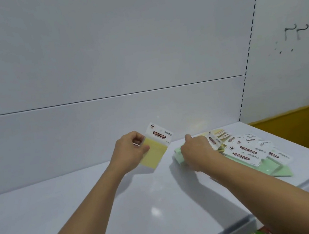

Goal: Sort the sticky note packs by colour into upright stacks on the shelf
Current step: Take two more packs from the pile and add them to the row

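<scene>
— The left hand (133, 152)?
— Pinches a yellow pack (154, 151) by its left edge, tilted above the shelf (102, 204).
— The right hand (197, 152)?
— Lies on a green pack (177, 154) at the pile's (251, 150) left end; grasp unclear.

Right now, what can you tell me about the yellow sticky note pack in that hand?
The yellow sticky note pack is a pale yellow square pad, topped by a white card reading STICKY NOTE on a dark red oval. It tilts to the right, over the white shelf. The left hand pinches its left edge; nothing else plainly touches it.
</scene>
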`<state>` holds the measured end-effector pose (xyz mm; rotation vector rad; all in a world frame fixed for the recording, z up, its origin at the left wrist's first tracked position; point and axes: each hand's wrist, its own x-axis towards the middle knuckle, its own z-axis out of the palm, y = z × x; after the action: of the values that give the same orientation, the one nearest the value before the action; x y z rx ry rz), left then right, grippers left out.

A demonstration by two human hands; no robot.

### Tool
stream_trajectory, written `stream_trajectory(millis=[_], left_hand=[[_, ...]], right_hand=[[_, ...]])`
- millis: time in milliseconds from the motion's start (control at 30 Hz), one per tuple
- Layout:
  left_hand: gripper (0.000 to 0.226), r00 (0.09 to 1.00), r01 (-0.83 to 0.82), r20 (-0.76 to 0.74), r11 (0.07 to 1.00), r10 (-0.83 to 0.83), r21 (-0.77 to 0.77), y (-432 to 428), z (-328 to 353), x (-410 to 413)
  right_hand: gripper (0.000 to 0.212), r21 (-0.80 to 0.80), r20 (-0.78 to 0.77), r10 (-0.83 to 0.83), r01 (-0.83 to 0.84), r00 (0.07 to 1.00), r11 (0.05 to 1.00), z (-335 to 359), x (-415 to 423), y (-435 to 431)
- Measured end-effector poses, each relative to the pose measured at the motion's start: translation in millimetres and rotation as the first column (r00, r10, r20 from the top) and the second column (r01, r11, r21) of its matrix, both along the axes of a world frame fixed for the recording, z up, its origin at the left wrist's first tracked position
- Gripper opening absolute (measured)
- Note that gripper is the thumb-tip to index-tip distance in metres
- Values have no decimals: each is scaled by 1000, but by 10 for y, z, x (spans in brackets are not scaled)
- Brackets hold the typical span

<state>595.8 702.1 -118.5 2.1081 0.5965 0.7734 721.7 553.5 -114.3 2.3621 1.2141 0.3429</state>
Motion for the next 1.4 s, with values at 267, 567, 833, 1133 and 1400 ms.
stream_trajectory(millis=[267,567,833,1133,1400], left_hand=[[9,1000,-12,23,997,14,-72,64,-63,42],[9,999,-33,-11,994,32,-104,101,-199,33],[21,985,-115,-127,992,121,54,277,-303,-144],[22,987,-152,-61,986,149,-61,450,-205,-381],[24,957,-291,-6,956,291,-33,759,-16,-1019]], right_hand=[[15,423,-197,-56,136,979,896,22,159,-142],[25,705,-502,57,370,863,605,-154,323,-190],[49,477,-597,-93,446,797,757,-7,446,-248],[24,635,-678,182,443,712,633,71,399,-112],[25,766,-641,462,470,613,438,48,-41,515]])
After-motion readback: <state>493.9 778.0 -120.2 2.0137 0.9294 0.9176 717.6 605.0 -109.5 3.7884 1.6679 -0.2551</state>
